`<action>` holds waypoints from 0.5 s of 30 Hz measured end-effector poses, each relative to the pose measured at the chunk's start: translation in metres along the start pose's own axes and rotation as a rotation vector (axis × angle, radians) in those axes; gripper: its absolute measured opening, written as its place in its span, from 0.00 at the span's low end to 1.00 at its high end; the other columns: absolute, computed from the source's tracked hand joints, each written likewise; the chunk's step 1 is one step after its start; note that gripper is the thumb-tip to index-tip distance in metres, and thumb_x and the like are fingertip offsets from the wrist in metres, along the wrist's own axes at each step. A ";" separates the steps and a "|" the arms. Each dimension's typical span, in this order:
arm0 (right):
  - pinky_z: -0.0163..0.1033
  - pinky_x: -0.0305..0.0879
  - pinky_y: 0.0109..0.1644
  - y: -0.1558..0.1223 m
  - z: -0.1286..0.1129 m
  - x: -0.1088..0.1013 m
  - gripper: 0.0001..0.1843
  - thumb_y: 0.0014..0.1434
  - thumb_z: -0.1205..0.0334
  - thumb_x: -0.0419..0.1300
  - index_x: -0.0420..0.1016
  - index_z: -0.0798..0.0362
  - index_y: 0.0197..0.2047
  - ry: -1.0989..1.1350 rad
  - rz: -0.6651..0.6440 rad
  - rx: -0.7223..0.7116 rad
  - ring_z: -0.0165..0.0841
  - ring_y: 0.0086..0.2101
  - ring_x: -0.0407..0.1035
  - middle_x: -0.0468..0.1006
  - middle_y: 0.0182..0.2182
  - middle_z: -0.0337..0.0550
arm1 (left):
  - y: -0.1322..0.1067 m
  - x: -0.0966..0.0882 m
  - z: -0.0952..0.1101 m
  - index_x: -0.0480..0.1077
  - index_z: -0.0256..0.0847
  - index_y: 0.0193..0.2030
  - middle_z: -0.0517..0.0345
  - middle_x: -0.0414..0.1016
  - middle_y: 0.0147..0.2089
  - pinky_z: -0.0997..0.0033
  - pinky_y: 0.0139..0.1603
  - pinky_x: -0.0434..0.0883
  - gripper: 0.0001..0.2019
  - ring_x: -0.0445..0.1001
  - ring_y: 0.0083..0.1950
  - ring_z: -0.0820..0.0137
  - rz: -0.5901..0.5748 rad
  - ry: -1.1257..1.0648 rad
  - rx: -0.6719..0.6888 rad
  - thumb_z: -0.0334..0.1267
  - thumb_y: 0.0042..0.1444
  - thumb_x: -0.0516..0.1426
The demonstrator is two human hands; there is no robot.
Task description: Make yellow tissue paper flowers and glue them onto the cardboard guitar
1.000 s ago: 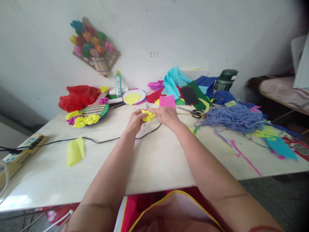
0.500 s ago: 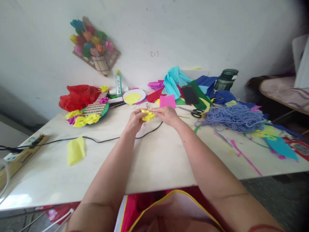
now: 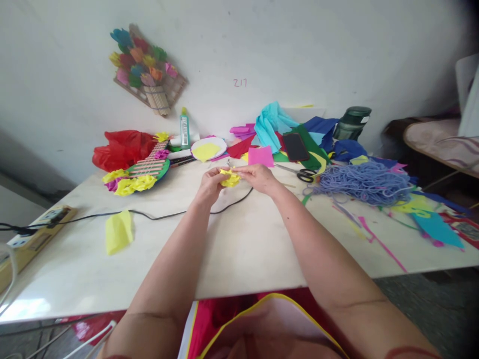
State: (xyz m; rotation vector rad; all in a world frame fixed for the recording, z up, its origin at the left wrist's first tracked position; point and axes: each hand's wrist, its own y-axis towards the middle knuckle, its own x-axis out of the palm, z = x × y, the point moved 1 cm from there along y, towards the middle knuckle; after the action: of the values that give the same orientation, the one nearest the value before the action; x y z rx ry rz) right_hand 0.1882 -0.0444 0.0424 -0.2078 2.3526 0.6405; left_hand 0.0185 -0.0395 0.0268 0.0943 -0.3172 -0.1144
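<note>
A crumpled yellow paper flower (image 3: 230, 179) is held between my two hands, above the middle of the white table (image 3: 247, 249). My left hand (image 3: 211, 183) grips its left side, the fingers closed on it. From the right, the fingertips of my right hand (image 3: 258, 177) pinch its upper edge. A pink paper square (image 3: 261, 156) lies just beyond my right hand. Black-handled scissors (image 3: 304, 174) rest to the right of that hand. On the left lies a loose sheet of yellow paper (image 3: 119, 233).
A black cable (image 3: 149, 218) runs from the power strip (image 3: 45, 227) to beneath my hands. At the left back stands a stick craft with paper flowers (image 3: 147, 169). Blue yarn (image 3: 362, 183), a phone (image 3: 295, 147) and a dark green bottle (image 3: 352, 123) are on the right.
Both hands stay at the yellow paper flower with barely any movement. The whole view has shifted very slightly.
</note>
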 end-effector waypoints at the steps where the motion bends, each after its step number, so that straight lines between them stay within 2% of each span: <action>1: 0.39 0.69 0.54 0.000 0.000 0.000 0.18 0.62 0.64 0.56 0.78 0.44 0.53 -0.001 -0.003 0.002 0.34 0.50 0.74 0.81 0.50 0.39 | 0.000 0.000 0.000 0.72 0.37 0.33 0.59 0.75 0.27 0.72 0.30 0.70 0.17 0.76 0.30 0.68 0.002 0.004 0.002 0.34 0.31 0.64; 5: 0.37 0.68 0.50 0.000 -0.004 -0.003 0.19 0.62 0.63 0.56 0.76 0.44 0.55 -0.069 -0.003 0.018 0.33 0.47 0.75 0.81 0.49 0.39 | -0.001 0.002 0.001 0.73 0.36 0.32 0.58 0.76 0.28 0.73 0.29 0.69 0.17 0.76 0.30 0.69 0.008 0.011 -0.001 0.33 0.30 0.65; 9: 0.38 0.67 0.43 -0.004 -0.016 -0.012 0.18 0.62 0.59 0.56 0.76 0.48 0.54 -0.280 -0.004 0.081 0.36 0.40 0.76 0.83 0.42 0.42 | -0.001 0.003 0.001 0.73 0.36 0.32 0.60 0.75 0.26 0.73 0.30 0.70 0.18 0.75 0.28 0.71 -0.004 0.012 -0.011 0.33 0.28 0.66; 15: 0.37 0.64 0.41 -0.007 -0.023 -0.015 0.18 0.64 0.59 0.54 0.74 0.47 0.55 -0.472 0.009 0.025 0.37 0.38 0.76 0.83 0.38 0.41 | 0.000 0.002 0.000 0.73 0.36 0.34 0.60 0.75 0.27 0.73 0.30 0.70 0.18 0.75 0.28 0.70 -0.015 0.035 0.032 0.34 0.30 0.65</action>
State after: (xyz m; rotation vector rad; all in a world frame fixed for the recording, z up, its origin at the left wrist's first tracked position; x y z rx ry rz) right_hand 0.1882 -0.0623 0.0643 -0.0286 1.9069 0.5891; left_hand 0.0201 -0.0393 0.0269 0.1306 -0.2839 -0.1224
